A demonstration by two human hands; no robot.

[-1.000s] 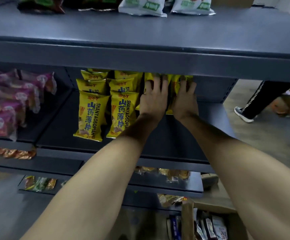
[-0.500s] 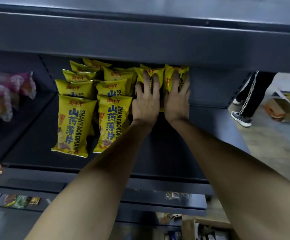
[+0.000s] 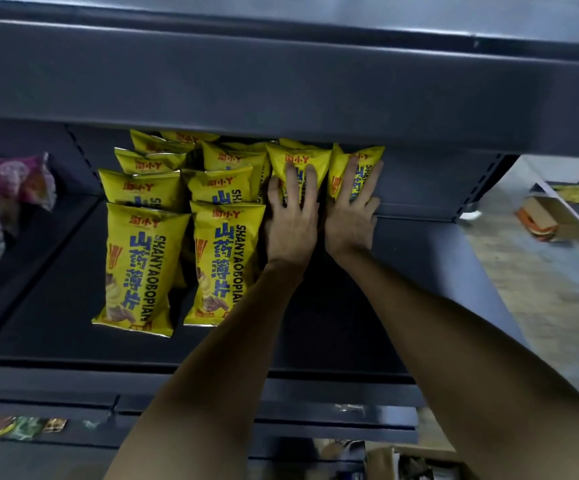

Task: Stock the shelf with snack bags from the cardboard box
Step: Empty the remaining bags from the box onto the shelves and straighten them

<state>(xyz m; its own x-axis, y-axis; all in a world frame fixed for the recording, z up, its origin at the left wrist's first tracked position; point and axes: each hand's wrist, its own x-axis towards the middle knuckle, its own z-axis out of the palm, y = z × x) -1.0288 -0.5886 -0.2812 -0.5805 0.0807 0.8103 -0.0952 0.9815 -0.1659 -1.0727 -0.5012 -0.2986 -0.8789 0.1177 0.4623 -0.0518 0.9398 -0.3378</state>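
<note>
Snack bags [image 3: 139, 268] fill the dark shelf [image 3: 419, 289] from the left, puffy, light, crinkly, so I'd grab them by the sides. Left hand [image 3: 293, 223] and right hand [image 3: 352, 216] lie spread flat on the rear two, barely moved since half a second ago; cardboard box [image 3: 381, 460] below.

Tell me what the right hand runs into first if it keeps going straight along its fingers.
The right hand already lies flat on a yellow snack bag. Pushed further, that bag probably meets the shelf's back panel; depth is unclear.
</note>
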